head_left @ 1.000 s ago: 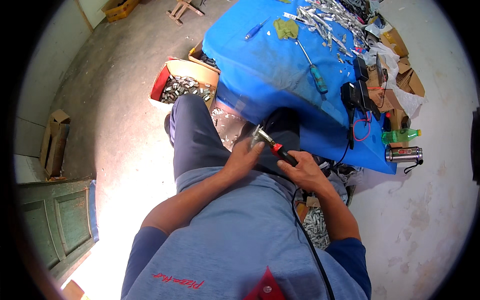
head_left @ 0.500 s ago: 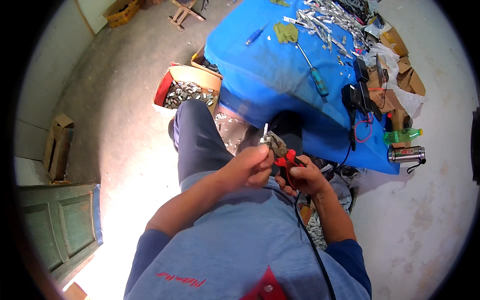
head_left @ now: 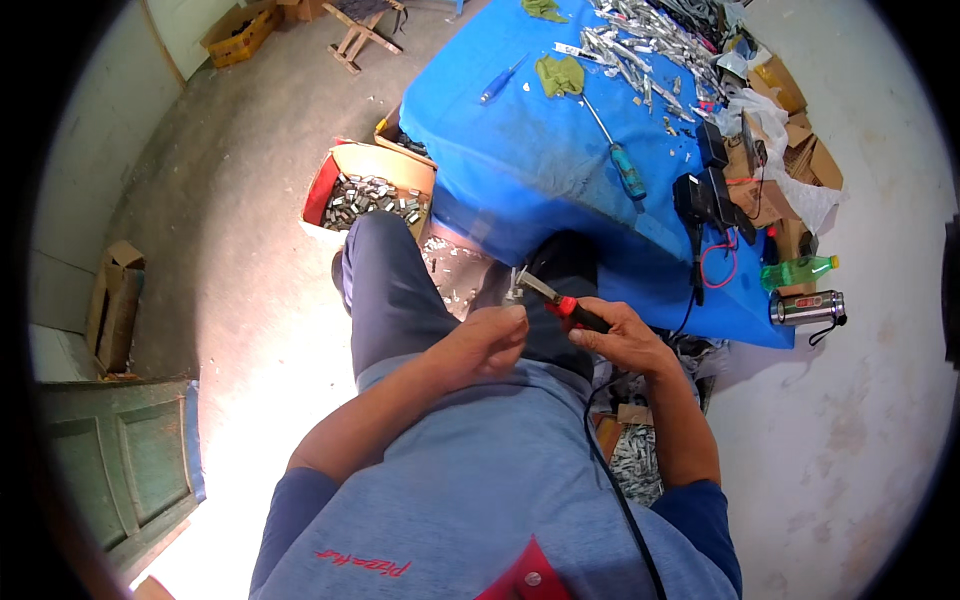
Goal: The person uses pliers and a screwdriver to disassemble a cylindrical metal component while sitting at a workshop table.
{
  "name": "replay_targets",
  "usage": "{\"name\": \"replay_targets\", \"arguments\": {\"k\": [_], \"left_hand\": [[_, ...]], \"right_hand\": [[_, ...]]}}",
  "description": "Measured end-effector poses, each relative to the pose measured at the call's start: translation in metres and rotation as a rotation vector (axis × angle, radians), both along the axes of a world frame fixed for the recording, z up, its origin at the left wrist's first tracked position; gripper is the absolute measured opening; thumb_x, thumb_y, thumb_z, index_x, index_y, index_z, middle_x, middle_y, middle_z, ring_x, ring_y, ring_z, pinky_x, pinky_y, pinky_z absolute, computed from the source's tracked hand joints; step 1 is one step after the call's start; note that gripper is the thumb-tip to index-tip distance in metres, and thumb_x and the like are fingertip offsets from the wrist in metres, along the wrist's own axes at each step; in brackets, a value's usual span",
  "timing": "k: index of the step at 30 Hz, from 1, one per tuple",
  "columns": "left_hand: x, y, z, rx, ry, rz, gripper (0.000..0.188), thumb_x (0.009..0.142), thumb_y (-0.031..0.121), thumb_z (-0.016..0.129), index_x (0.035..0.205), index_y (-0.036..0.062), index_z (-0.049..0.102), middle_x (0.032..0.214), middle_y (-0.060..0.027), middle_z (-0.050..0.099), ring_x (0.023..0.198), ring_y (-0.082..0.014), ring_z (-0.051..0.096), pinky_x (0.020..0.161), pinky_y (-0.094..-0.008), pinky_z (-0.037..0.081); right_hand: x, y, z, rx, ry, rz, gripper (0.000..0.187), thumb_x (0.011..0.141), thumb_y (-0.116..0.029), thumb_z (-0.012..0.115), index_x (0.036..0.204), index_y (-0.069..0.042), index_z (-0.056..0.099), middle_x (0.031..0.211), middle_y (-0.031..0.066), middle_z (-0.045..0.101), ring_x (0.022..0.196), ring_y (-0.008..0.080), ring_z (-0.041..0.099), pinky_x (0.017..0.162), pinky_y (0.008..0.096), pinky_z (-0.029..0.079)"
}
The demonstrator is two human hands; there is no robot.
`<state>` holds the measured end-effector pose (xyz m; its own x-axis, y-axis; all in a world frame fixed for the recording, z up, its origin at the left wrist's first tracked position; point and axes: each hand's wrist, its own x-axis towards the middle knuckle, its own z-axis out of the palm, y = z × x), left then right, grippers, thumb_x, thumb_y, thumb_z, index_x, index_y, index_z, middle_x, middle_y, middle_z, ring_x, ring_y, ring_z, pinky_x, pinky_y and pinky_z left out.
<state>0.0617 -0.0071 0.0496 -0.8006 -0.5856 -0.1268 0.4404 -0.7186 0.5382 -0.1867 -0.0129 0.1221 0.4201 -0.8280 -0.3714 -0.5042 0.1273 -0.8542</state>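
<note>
Over my lap, my left hand (head_left: 488,343) is closed, its fingers pinching a small pale metal-and-plastic piece (head_left: 514,294) with a thin upright tab. My right hand (head_left: 622,337) wraps round the red and black handles of a pair of pliers (head_left: 570,306). The pliers' jaws point up and left, right beside the small piece; whether they touch it I cannot tell. What the small piece is exactly, it is too small to make out.
Ahead stands a blue-covered table (head_left: 480,170) with a teal-handled screwdriver (head_left: 627,172), a blue screwdriver (head_left: 502,80) and silvery strips (head_left: 640,60). A carton of small metal parts (head_left: 372,203) sits by my left knee. A green bottle (head_left: 798,272) and a steel flask (head_left: 806,308) are at right.
Both hands have shifted slightly left. The pliers have turned from showing both spread handles to an edge-on view, and their jaws have moved left along with the small piece.
</note>
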Motion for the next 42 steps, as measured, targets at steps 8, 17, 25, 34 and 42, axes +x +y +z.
{"name": "replay_targets", "arguments": {"k": [8,17,25,34,42], "left_hand": [[0.008,0.001,-0.005,0.075,0.051,-0.014,0.040,0.099,0.040,0.051,0.071,0.0154,0.039,0.055,0.0034,0.036,0.046,-0.0065,0.029,0.044,-0.0230,0.024],[0.006,0.001,-0.007,0.081,0.025,-0.019,0.042,0.098,0.036,0.054,0.065,0.0166,0.036,0.053,0.0050,0.033,0.044,-0.0055,0.027,0.042,-0.0236,0.021],[0.008,-0.002,-0.009,0.106,0.027,-0.039,0.039,0.097,0.035,0.055,0.067,0.0151,0.039,0.052,0.0029,0.034,0.043,-0.0069,0.029,0.042,-0.0241,0.022],[0.007,-0.001,-0.006,0.084,0.008,-0.020,0.040,0.097,0.032,0.056,0.067,0.0138,0.038,0.052,0.0026,0.035,0.044,-0.0066,0.030,0.042,-0.0242,0.023],[0.003,-0.001,-0.006,0.020,-0.221,0.080,0.035,0.095,0.027,0.058,0.066,0.0129,0.044,0.055,0.0026,0.040,0.044,-0.0065,0.031,0.043,-0.0253,0.023]], "right_hand": [[-0.004,-0.012,0.004,-0.074,0.092,0.114,0.040,0.089,-0.025,0.071,0.122,-0.004,0.063,0.088,-0.0015,0.055,0.080,0.0088,0.048,0.068,0.0259,0.041],[0.005,-0.018,0.007,-0.082,0.146,0.188,0.038,0.085,-0.024,0.070,0.113,0.001,0.063,0.105,0.0147,0.064,0.097,0.0262,0.060,0.084,0.0354,0.048],[0.000,-0.024,0.003,-0.208,0.197,0.281,0.040,0.088,-0.027,0.070,0.117,0.000,0.064,0.105,0.0073,0.063,0.091,0.0169,0.056,0.079,0.0308,0.046],[0.002,-0.021,0.006,-0.126,0.185,0.237,0.035,0.087,-0.027,0.071,0.107,0.001,0.063,0.097,0.0087,0.062,0.089,0.0215,0.057,0.079,0.0336,0.046],[0.019,-0.008,0.016,-0.390,0.269,0.258,0.025,0.081,-0.012,0.071,0.102,0.000,0.063,0.098,0.0186,0.060,0.090,0.0351,0.058,0.079,0.0409,0.047]]}}
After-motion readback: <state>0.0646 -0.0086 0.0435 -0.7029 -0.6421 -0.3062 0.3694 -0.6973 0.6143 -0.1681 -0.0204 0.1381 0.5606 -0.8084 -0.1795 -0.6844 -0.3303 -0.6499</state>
